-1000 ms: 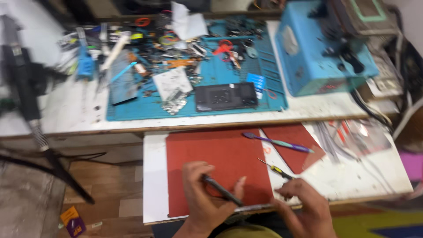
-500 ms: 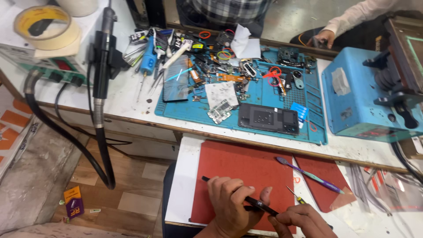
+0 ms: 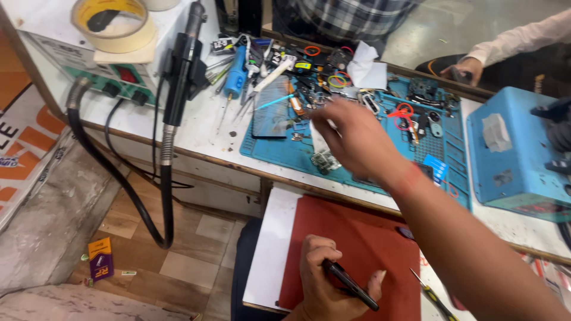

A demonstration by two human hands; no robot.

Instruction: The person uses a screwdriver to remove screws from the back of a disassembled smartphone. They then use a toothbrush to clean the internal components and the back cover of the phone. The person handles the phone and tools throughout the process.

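My right hand reaches, fingers loose and blurred, over cluttered blue mat; a sweep could scatter small parts. Left hand grips black tool.

Right hand blurred (fingertips indistinct)

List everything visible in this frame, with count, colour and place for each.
Tape roll: one, yellow, on the white box top left.
Hot-air handle: one, black, hanging off the bench's left part, hose down to the floor.
Blue mat: one, on the bench, strewn with small tools and parts.
Blue box: one, bench right.
Red mat: one, on the lower white shelf.
Screwdriver: one, yellow-black, on the lower shelf, right of the red mat.
Other person's hand: one, top right.
Left hand: holds a black tool over the red mat.
Right hand: reaching over the blue mat, empty as far as visible.
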